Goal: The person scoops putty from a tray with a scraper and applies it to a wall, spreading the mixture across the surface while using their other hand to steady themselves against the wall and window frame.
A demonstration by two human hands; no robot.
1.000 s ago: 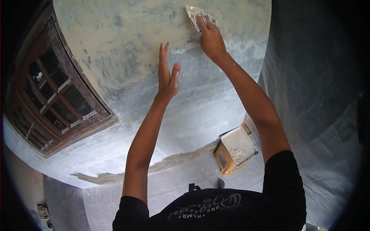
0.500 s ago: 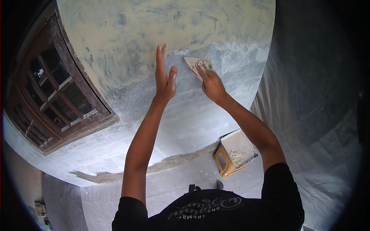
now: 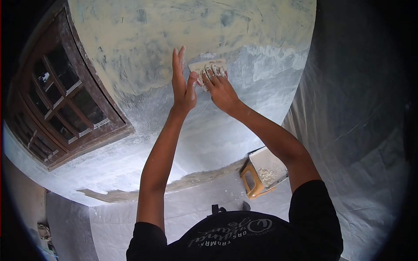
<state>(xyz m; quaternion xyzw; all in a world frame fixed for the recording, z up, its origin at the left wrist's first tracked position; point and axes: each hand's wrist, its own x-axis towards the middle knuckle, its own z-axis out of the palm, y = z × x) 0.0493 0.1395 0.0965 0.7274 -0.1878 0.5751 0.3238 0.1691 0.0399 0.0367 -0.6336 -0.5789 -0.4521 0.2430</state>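
Observation:
My right hand point(image 3: 223, 92) grips a flat putty scraper point(image 3: 198, 67), its fingers spread over the blade and smeared with pale putty. The scraper is up at the wall point(image 3: 174, 143), where the yellowish upper coat meets the grey area below. Just to the left, my left hand point(image 3: 183, 92) is held up edge-on with its fingers stretched and its thumb apart. Nothing is in it, and white putty marks its fingers. The thumb tip overlaps the left side of the scraper in this view.
A brown wooden window frame point(image 3: 69, 150) with glass panes is set in the wall at left. Low on the right, a tray point(image 3: 276, 156) of putty rests on a yellow stool point(image 3: 249, 180). Plastic sheeting point(image 3: 344, 143) hangs at right, and a pale covering point(image 3: 183, 204) lies on the floor.
My right hand has moved left with the scraper, close to my left hand, and more of its fingers now show over the blade. My left hand has barely shifted.

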